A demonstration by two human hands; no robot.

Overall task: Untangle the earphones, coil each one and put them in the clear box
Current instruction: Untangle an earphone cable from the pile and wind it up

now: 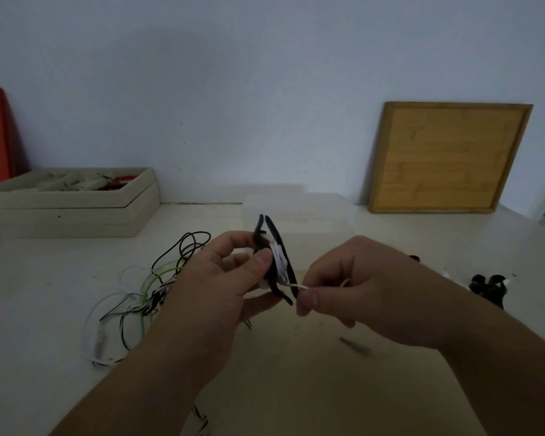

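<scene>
Both hands pinch the coiled earphone [279,262]: left hand [221,278], right hand [356,287].

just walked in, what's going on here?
A person is coiling one earphone. The left hand grips a white earphone coil with a black tie looped around it; the right hand pinches its loose end. A tangle of black, white and green cables lies on the table to the left. The clear box sits just behind the hands.
</scene>
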